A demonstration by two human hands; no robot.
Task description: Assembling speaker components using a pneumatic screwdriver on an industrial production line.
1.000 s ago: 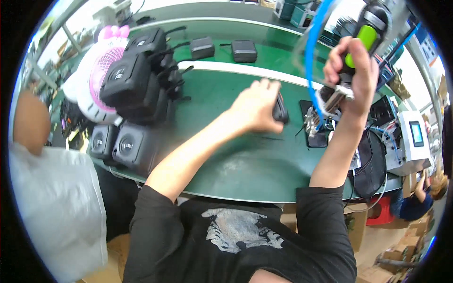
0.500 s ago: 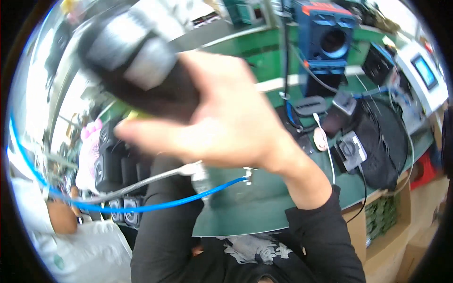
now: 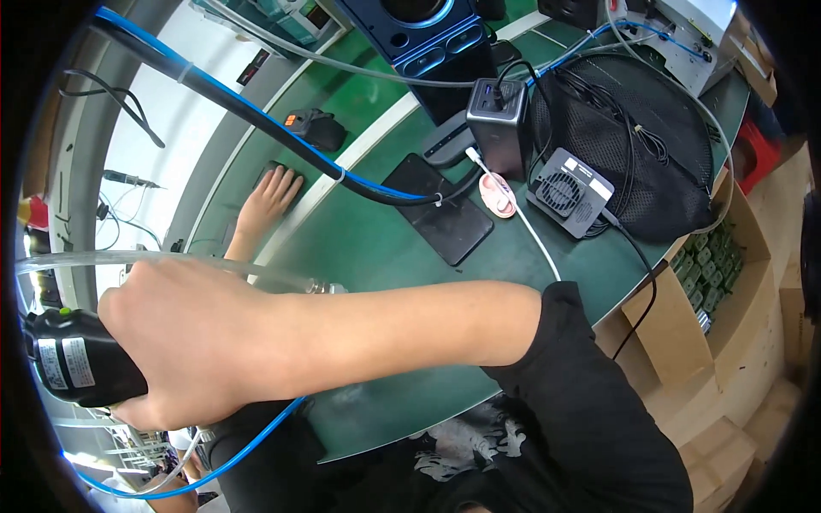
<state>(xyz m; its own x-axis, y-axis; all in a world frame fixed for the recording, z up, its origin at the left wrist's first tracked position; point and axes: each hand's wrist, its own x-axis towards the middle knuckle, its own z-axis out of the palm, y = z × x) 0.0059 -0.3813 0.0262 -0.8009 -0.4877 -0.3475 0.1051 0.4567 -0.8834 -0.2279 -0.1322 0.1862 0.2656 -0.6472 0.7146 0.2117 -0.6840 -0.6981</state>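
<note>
My right hand (image 3: 197,342) is stretched across to the far left, its fingers closed on a black rounded device (image 3: 81,357). This device has two white labels and a small green part on top. My fingertips are out of sight behind the hand. Of my left arm only the dark sleeve (image 3: 256,445) shows, below my right wrist; the hand itself is hidden. A clear hose (image 3: 214,263) with a metal fitting (image 3: 327,287) runs behind my right hand, and a blue hose (image 3: 248,451) curves below it.
Another person's hand (image 3: 272,201) rests on a dark object across the green table (image 3: 368,402). A black flat slab (image 3: 440,209), grey block (image 3: 498,120), vented grey box (image 3: 569,192), pink ear-shaped piece (image 3: 496,195) and mesh bag (image 3: 658,171) lie right. A thick cable (image 3: 282,132) hangs across.
My right hand has swung left and lower with the black device, and the forearm now lies across the view. The view has turned, bringing the other person's hand into sight.
</note>
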